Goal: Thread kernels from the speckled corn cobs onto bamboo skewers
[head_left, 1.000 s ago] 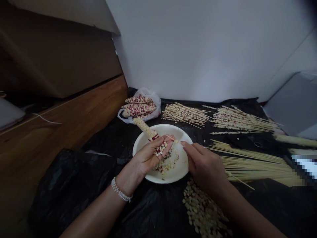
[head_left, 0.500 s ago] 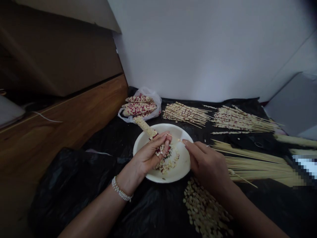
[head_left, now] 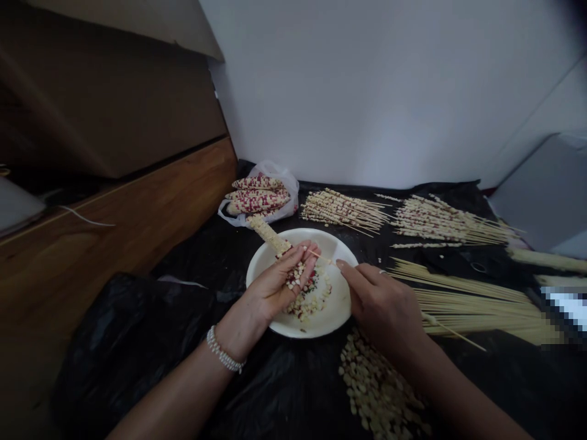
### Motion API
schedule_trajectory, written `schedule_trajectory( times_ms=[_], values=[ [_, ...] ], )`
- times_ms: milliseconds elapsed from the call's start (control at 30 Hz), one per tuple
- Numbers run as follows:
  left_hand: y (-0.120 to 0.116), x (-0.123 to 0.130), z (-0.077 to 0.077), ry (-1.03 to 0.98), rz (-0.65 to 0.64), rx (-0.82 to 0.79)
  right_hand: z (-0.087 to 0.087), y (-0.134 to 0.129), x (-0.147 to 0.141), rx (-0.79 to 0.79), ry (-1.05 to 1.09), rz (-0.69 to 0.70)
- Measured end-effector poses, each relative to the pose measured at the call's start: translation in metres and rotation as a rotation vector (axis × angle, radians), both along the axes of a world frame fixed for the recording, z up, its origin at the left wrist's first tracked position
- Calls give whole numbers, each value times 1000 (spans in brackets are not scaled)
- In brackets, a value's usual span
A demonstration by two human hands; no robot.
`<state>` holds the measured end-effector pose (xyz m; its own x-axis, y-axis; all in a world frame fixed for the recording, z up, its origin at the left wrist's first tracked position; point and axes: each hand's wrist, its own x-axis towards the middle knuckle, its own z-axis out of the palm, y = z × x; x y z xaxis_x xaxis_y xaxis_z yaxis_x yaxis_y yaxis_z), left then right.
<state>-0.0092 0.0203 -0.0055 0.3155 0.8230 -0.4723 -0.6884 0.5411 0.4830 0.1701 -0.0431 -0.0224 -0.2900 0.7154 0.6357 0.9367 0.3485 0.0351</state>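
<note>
My left hand (head_left: 282,281) is half cupped over the white bowl (head_left: 339,305), its fingers closed around several loose corn kernels (head_left: 296,276). One pale kernel sits near the thumb and index fingertips. A thin bamboo skewer (head_left: 456,335) runs through my right hand (head_left: 383,299), which is closed on it in a pinch; its front end points at the left fingertips. Behind the left hand, a mostly pale corn cob (head_left: 266,234) leans over the bowl's rim; its lower end is hidden. More cream and dark red kernels (head_left: 316,302) lie in the bowl.
Speckled corn cobs (head_left: 259,200) lie in a plastic bag (head_left: 290,183). Two piles of kernel-threaded skewers (head_left: 342,209) (head_left: 440,223) lie at the back. Bare skewers (head_left: 477,302) spread at the right, and flat pale seeds (head_left: 376,385) in front. Black plastic (head_left: 284,391) covers the surface.
The skewer's front end now reaches the left fingertips, and its rear end has shifted slightly right. The left fingers have loosened a little. Bowl and cob stay put.
</note>
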Motion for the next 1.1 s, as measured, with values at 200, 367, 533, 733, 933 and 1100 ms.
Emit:
schedule_trajectory(
  times_ms=[200,367,533,733,933,1100],
  values=[
    [-2,0,-1,22,-7,22,1,-1,-1,-31,-23,-10],
    [-1,0,-2,48,-9,24,1,-1,-1,-27,-17,-5],
    [-2,1,-1,54,-1,25,-1,-1,-1,-18,-10,1],
    [-5,4,0,86,-23,72,-3,-2,-4,-21,-12,6],
    [-9,5,0,88,-125,105,-2,-4,-8,-66,13,15],
    [-14,7,-1,79,-234,64,-4,-2,-11,-62,134,26]
  ],
)
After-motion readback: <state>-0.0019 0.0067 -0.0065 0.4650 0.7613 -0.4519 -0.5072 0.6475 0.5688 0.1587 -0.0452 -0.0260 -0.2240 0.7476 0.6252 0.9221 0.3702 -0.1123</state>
